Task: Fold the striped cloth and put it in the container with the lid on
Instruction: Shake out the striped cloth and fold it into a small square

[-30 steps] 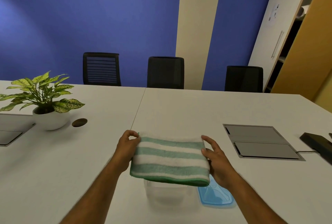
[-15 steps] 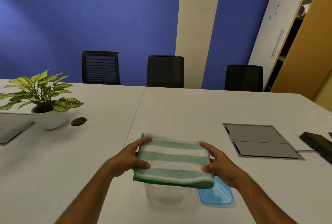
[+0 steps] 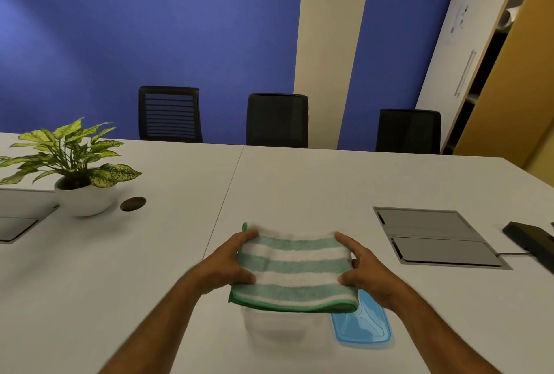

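The folded green-and-white striped cloth (image 3: 295,273) is held flat in the air between both hands. My left hand (image 3: 223,265) grips its left end and my right hand (image 3: 364,271) grips its right end. Just below the cloth a clear plastic container (image 3: 275,327) stands on the white table, its far part hidden by the cloth. A blue lid (image 3: 364,325) lies flat on the table, touching the container's right side, partly under the cloth's right corner.
A potted plant (image 3: 73,169) in a white pot stands at the left, with a round cable hole (image 3: 132,203) beside it. A grey floor-box panel (image 3: 434,237) is set in the table at the right, near a black device (image 3: 530,241). Three black chairs line the far edge.
Both hands have shifted their grip onto the cloth's ends and pulled it slightly nearer, over the container. The container and lid have not moved.
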